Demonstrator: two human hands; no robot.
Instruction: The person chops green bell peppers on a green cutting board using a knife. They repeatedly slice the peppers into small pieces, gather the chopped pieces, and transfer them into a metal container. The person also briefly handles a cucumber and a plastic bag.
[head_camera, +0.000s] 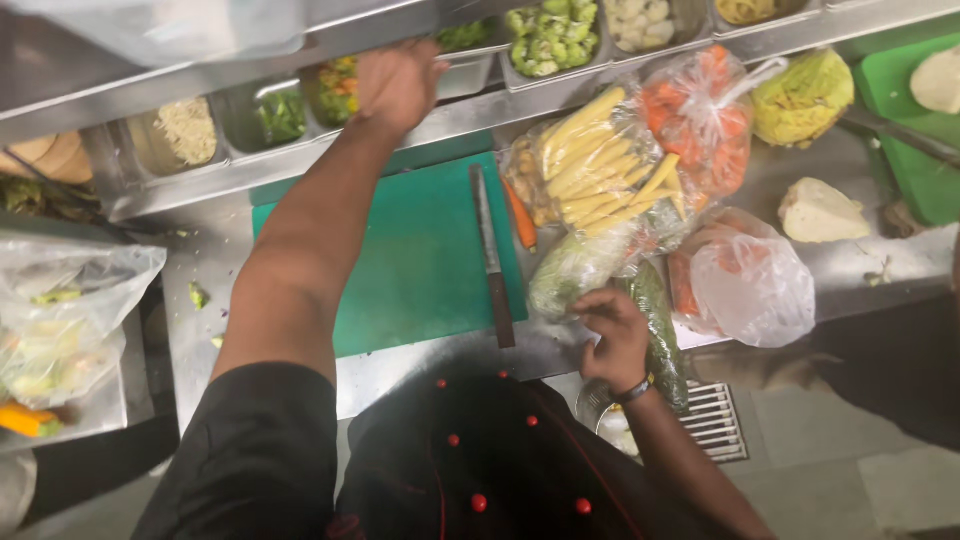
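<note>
Plastic bag of green vegetables (585, 268) was clear and crinkly, lying at the right edge of the green cutting board (410, 265), just below a bag of baby corn (600, 165). Right hand (615, 335) had its fingers curled onto it near the counter's front. Left hand (397, 82) reached up to the steel containers (470, 70), fingers hidden so can't tell its grip; a knife (492, 255) lay on the board.

Left hand (398, 82) reaches a steel tray (465, 72); right hand (615, 335) grips a vegetable bag (578, 268).
</note>
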